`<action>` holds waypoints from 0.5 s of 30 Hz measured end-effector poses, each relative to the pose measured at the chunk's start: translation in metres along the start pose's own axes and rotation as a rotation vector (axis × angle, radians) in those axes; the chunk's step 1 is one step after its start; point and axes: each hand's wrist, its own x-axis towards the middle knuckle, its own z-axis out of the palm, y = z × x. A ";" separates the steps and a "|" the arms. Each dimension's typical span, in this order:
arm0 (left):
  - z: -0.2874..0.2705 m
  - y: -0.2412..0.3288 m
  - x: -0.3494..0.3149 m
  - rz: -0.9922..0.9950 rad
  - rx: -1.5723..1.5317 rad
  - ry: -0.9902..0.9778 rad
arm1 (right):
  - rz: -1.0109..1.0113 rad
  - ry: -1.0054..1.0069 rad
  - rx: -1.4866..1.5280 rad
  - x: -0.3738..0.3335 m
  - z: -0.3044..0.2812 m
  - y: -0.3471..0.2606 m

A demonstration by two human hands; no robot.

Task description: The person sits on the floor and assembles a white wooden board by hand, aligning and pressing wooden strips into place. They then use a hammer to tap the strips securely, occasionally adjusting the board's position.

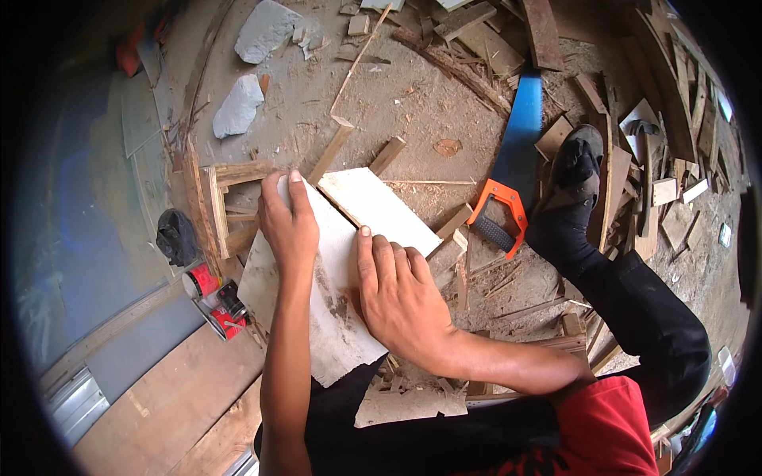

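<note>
A white board [337, 274], stained brown in places, slants across my lap. My left hand [290, 222] is closed on its far left edge, with the thumb on top. Along the dark gap beside a second white piece [381, 208], my right hand [403, 305] is closed on the board's right edge, its fingers bent over and partly hidden. That second piece rests on narrow wooden strips [330, 151] that stick out beyond it. To the right lies a handsaw [514, 155] with a blue blade and an orange and black handle.
A small wooden frame [230, 173] stands left of the board, near red cans [226, 324] and a black plastic bag [178, 236]. Pale broken slabs [238, 105] lie farther off. Wood scraps [548, 36] crowd the far right, by my dark-shod foot [573, 178].
</note>
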 end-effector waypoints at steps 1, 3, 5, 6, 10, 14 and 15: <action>-0.001 -0.001 0.001 0.014 -0.014 -0.007 | -0.003 0.000 0.022 0.001 -0.002 0.001; -0.001 -0.001 0.001 0.034 -0.027 -0.011 | -0.028 -0.019 0.031 0.002 -0.001 0.003; -0.001 0.002 0.002 0.056 -0.025 -0.005 | -0.036 -0.025 0.046 0.003 -0.001 0.005; 0.000 0.002 0.002 0.044 -0.022 -0.006 | -0.036 -0.026 0.058 0.002 -0.001 0.005; 0.000 -0.003 0.001 0.013 -0.029 -0.009 | -0.034 -0.056 0.074 0.001 0.001 0.006; -0.002 0.002 0.001 -0.014 -0.015 -0.002 | -0.029 0.041 0.075 0.000 0.001 0.005; -0.002 0.002 0.002 -0.019 0.000 -0.001 | -0.027 0.050 0.080 -0.001 0.002 0.005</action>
